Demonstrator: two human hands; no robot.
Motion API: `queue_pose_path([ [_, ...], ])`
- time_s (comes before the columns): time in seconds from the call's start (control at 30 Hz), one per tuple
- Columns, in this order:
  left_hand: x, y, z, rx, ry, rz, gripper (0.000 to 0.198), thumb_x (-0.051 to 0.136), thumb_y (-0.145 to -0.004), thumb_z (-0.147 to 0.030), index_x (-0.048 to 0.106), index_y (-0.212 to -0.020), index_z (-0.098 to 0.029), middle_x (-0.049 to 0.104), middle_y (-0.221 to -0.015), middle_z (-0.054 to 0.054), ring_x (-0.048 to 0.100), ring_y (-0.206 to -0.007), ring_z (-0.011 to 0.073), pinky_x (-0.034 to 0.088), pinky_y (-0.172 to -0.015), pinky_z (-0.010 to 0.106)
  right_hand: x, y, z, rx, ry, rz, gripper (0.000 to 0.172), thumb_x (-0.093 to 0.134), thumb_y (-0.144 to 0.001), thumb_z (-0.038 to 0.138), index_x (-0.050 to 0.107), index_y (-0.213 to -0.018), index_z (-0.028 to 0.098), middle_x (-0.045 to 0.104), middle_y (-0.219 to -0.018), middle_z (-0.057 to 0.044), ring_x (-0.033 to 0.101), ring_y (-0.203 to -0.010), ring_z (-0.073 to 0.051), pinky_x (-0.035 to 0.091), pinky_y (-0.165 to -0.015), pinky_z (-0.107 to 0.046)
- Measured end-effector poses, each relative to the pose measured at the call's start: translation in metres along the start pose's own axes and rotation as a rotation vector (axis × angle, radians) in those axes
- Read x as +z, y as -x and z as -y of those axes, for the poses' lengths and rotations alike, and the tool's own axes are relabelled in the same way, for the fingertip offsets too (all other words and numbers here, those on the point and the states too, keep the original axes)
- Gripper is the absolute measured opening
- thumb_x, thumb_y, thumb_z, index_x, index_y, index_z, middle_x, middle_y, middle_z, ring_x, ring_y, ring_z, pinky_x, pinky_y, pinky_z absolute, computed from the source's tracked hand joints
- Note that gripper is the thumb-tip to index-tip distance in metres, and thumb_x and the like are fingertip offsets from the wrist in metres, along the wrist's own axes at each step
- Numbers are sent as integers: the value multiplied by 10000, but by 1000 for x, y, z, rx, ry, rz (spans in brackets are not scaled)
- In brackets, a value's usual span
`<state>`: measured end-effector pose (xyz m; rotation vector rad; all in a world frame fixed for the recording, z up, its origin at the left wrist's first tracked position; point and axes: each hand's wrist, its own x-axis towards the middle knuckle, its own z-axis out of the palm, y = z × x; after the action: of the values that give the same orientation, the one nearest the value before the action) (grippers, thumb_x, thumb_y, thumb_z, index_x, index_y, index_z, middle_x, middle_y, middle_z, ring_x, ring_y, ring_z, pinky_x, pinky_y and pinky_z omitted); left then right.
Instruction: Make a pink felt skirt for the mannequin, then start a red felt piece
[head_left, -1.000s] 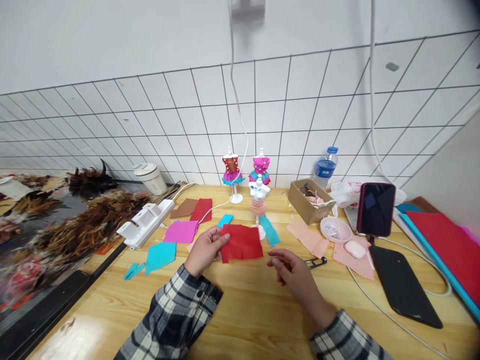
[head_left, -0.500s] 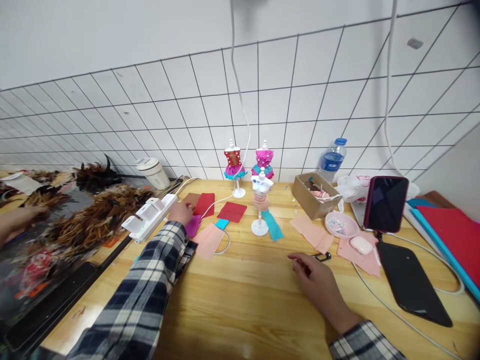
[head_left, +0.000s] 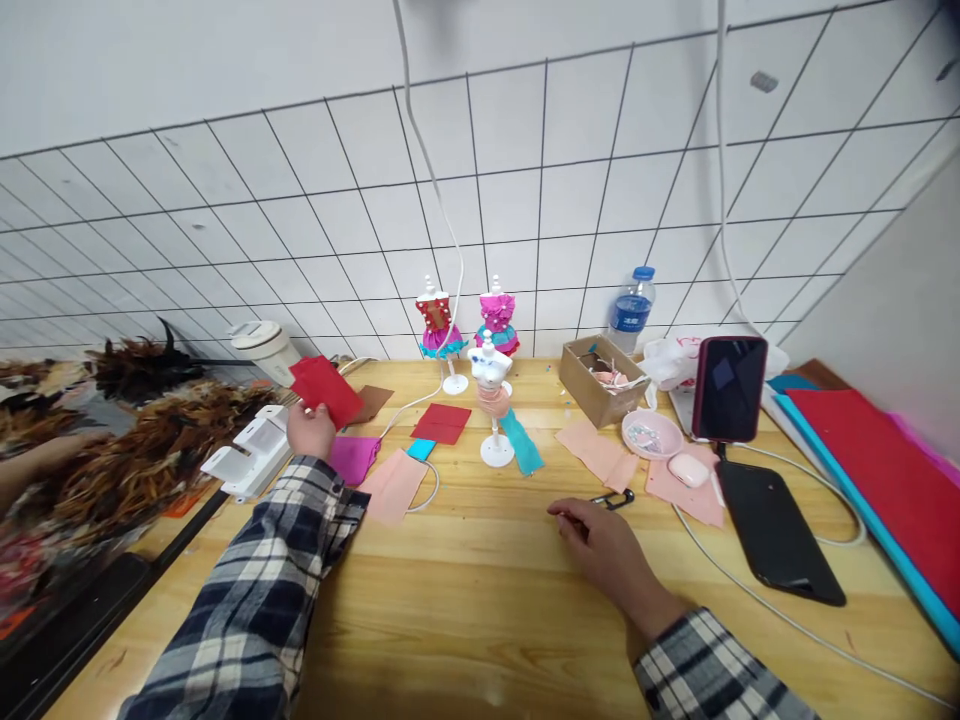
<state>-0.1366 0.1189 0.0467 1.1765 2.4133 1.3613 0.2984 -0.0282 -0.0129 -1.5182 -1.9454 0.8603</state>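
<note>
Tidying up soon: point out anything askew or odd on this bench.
Scraps lie scattered: a pink piece overlaps the white cable, and a teal strip lies slantwise beside the white mannequin. Nothing looks spilled or broken.

left hand [head_left: 311, 430] lifted, pinching, arm outstretched, right hand [head_left: 600, 540] resting palm down, relaxed

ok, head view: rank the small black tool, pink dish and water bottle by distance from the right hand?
1. small black tool, just beyond the right hand, on the tabletop.
2. pink dish, farther back and slightly right.
3. water bottle, at the very back.
</note>
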Motion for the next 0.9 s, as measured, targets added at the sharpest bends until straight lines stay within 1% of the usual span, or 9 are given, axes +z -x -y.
queue_pose_path([
  [0.1, -19, 21, -7, -28, 207, -27, 359, 455, -947, -213, 466, -1295, -130, 635, -1199, 150, 656, -1015, 211, 571, -801, 349, 0, 1, -3, 13, -15, -5, 307, 439, -910, 316, 686, -1054, 203, 739, -971, -76, 677, -839, -235, 501, -746, -369],
  [0.2, -32, 78, -17, -4, 349, 54, 378, 597, -857, -300, 549, -1202, -153, 704, -1099, 104, 693, -913, 202, 580, -762, 321, 1, 5, 1, 0, -35, -57, 309, 474, -915, 371, 663, -1091, 201, 715, -898, -70, 637, -749, -217, 488, -713, -366],
  [0.33, -31, 188, -39, -53, 571, 557, 479, 804, -642, -435, 660, -1003, -155, 746, -937, 76, 696, -821, 235, 565, -711, 324, 10, 17, 28, -151, -206, -78, 403, 584, -869, 441, 590, -1198, 209, 668, -1018, -81, 597, -807, -202, 492, -727, -345],
  [0.47, -17, 261, -56, -113, 676, 840, 480, 830, -615, -417, 662, -985, -160, 743, -902, 60, 682, -803, 230, 548, -692, 315, 26, 23, 59, -158, -517, -18, 685, 732, -746, 438, 456, -1337, 230, 584, -1281, -106, 559, -1132, -247, 517, -818, -329],
  [0.57, -10, 273, -55, -179, 763, 951, 477, 822, -632, -436, 650, -971, -149, 737, -879, 61, 674, -765, 215, 541, -666, 303, 28, 20, 63, -4, -565, -8, 383, 682, -800, 401, 602, -1124, 212, 691, -1058, -76, 634, -951, -226, 518, -773, -330],
  [0.63, -6, 269, -50, -227, 852, 934, 455, 800, -677, -425, 628, -1001, -156, 737, -922, 61, 681, -812, 207, 546, -715, 302, 25, 17, 57, 55, -615, 4, 246, 610, -854, 414, 667, -962, 200, 717, -908, -63, 647, -826, -213, 514, -762, -339],
  [0.77, -4, 261, -42, -337, 1004, 925, 426, 743, -765, -374, 573, -1113, -194, 726, -1075, 78, 683, -986, 231, 540, -861, 355, 15, 16, 45, 115, -848, -131, 307, 631, -835, 477, 698, -993, 223, 722, -1046, -63, 636, -976, -236, 492, -891, -358],
  [0.83, -5, 262, -41, -387, 1036, 1037, 464, 735, -773, -319, 556, -1186, -204, 708, -1140, 95, 671, -1043, 248, 530, -891, 380, 13, 18, 48, 128, -1046, -135, 364, 657, -806, 504, 698, -1065, 251, 704, -1140, -54, 617, -1072, -241, 467, -960, -371],
  [0.9, -7, 265, -42, -431, 1083, 1180, 548, 733, -758, -266, 531, -1265, -209, 671, -1221, 118, 645, -1109, 271, 505, -936, 408, 11, 22, 56, 151, -1205, -31, 391, 692, -767, 509, 714, -1067, 259, 713, -1125, -56, 633, -1056, -244, 475, -950, -380],
])
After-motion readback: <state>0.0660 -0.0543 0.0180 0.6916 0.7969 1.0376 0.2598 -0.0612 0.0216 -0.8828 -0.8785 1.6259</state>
